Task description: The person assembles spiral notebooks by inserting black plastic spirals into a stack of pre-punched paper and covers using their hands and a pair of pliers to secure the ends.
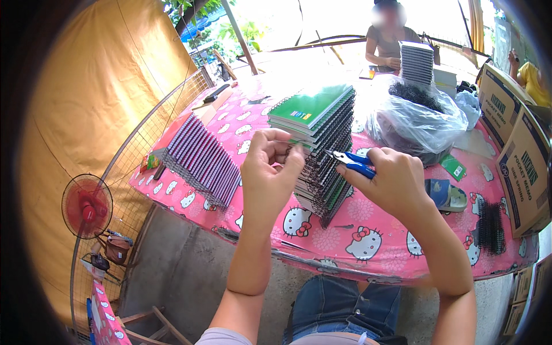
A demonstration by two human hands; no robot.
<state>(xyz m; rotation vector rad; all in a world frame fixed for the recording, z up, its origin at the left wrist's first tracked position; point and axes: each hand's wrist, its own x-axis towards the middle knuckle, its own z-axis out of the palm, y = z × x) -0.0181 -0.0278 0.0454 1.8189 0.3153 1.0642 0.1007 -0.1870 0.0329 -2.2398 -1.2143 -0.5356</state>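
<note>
Mid-frame, the left hand [270, 169] pinches the edge of a notebook [295, 141] at the green-topped stack [330, 144]; the right hand [394, 181] curls around blue-handled pliers [359, 168] beside its coils. Visible stacked notebooks already carry coils; loose coils [491, 228] lie at lower right. How many are finished cannot be told.

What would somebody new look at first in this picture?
Probably the tall, green-topped notebook stack in the middle, standing on the bright pink table. Next, maybe the blue-handled pliers in the right hand, close to the stack, with the left hand at its near side. A red fan, left of the table, might catch the eye too.
</note>
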